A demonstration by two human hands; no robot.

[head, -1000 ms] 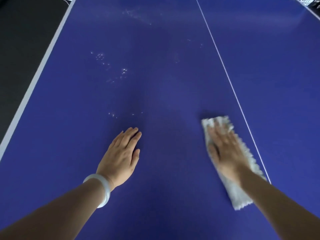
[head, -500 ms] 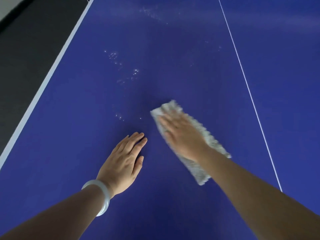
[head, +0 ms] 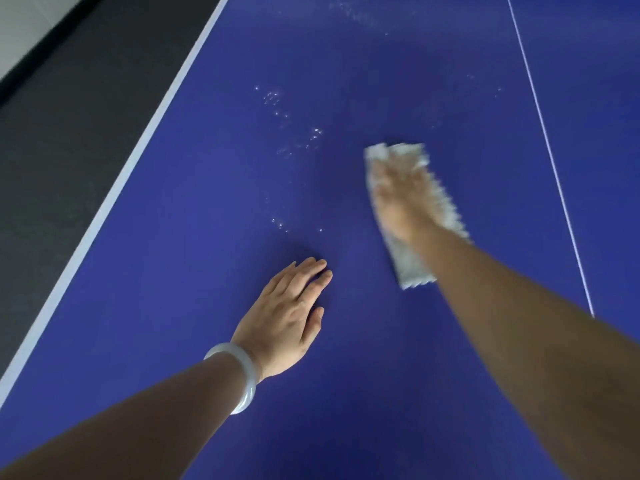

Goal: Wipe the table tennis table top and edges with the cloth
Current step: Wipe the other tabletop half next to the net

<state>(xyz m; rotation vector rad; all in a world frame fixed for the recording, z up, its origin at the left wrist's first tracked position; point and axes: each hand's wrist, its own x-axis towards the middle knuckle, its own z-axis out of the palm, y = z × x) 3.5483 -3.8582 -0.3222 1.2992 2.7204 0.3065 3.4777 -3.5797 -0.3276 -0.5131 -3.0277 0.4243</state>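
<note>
The white cloth (head: 412,268), a folded strip with a zigzag edge, lies flat on the blue desk (head: 207,237) at 1 o'clock of centre, motion-blurred. The right hand (head: 398,199) presses it palm-down, likely to spread pressure; its fingers look straight, their spacing too smeared to tell. Unwiped droplets (head: 313,135) glisten at its 10 o'clock. The left hand (head: 287,320), fingers straight and together, rests flat at 7 o'clock, probably bracing the lean.

My left hand (head: 289,317) lies flat, palm down, fingers straight and together, thumb alongside, its forearm coming in from lower left. My right hand (head: 401,199), blurred, reaches farther forward, palm down with fingers spread, pressing flat on the cloth (head: 412,265); that arm stretches nearly straight from lower right. The hands are apart
</note>
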